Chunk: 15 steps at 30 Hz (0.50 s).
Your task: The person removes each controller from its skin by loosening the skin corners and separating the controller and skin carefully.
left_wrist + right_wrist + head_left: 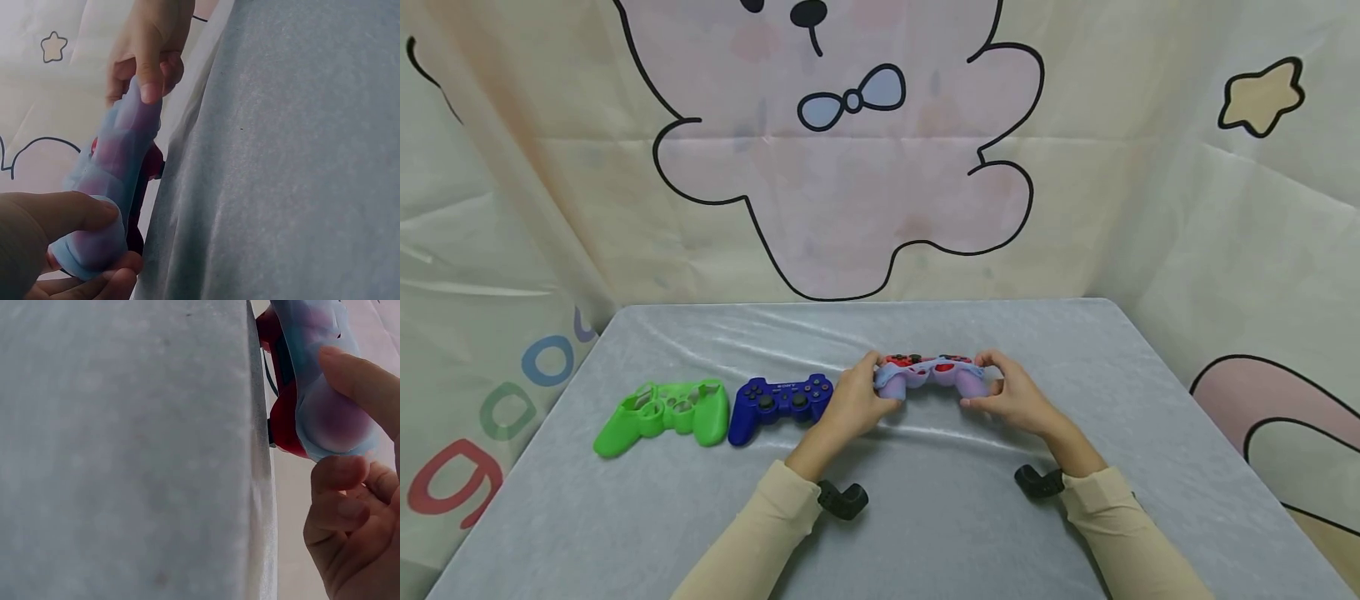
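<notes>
A red game controller (287, 422) sits within a translucent blue-purple silicone cover (917, 373), held between both hands at the middle of the table. My left hand (855, 398) grips its left end, thumb over one covered handle and fingers curled beneath, as the left wrist view shows. At the other end my right hand (1013, 397) pinches the cover between thumb and fingers. Red parts of the controller show along the edge the cover leaves bare. Just left of my left hand lies a dark blue controller (784, 400), partly hidden by that hand.
A bright green controller cover (670, 414) lies left of the blue controller. Grey cloth covers the table (925, 517), with creases across it. A printed curtain (850, 183) hangs behind. Each wrist wears a black camera mount.
</notes>
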{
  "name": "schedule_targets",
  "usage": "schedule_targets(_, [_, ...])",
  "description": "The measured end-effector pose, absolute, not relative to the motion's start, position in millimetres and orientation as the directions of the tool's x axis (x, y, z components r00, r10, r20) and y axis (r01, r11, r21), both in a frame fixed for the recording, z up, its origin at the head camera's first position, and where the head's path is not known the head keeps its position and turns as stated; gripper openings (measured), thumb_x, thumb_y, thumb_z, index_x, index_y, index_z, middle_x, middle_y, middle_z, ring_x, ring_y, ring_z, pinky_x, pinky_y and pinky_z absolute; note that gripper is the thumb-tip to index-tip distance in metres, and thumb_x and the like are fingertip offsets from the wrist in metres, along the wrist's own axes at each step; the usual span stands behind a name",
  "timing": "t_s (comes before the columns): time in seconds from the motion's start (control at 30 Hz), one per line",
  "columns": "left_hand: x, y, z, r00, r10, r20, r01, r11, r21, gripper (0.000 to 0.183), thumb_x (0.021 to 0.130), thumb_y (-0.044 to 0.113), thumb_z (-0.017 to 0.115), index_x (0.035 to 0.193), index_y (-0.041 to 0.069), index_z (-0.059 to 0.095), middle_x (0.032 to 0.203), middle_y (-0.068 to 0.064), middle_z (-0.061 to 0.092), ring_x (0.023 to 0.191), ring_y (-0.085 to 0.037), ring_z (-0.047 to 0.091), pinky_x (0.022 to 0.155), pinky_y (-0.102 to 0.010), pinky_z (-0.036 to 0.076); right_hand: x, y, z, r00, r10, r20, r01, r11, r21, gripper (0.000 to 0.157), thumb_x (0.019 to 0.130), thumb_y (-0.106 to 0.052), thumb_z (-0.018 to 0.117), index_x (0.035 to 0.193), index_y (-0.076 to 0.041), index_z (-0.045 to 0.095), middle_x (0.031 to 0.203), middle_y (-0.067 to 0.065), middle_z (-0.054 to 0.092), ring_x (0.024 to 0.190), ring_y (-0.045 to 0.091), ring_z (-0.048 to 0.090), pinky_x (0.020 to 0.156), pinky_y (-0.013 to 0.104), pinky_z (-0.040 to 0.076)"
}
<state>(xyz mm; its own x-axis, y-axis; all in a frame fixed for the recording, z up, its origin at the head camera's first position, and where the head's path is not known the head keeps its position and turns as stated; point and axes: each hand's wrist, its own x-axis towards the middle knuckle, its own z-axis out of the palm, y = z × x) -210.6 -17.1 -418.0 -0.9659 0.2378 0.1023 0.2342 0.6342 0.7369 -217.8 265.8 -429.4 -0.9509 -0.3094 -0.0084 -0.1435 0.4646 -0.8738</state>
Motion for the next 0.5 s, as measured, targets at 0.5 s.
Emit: schedule_targets(0.5, [-210.6,-17.9,-415.7,-0.967,0.235,0.097,0.227,0.626,0.746,0.042,0.078,0.016,0.084,0.11,0.01,0.057,0.098,-0.012,0.072,0.079,-0.019,0.06,0.069,-0.032,0.05,-214.6,262.5,-422.4,-0.966,-0.255,0.028,-0.163,0.527,-0.834,0.044,0.077,-0.01,0.088,0.102,-0.003,0.052,0.073,0.001,0.044,0.046,0.001,0.03,0.044,0.02,0.031])
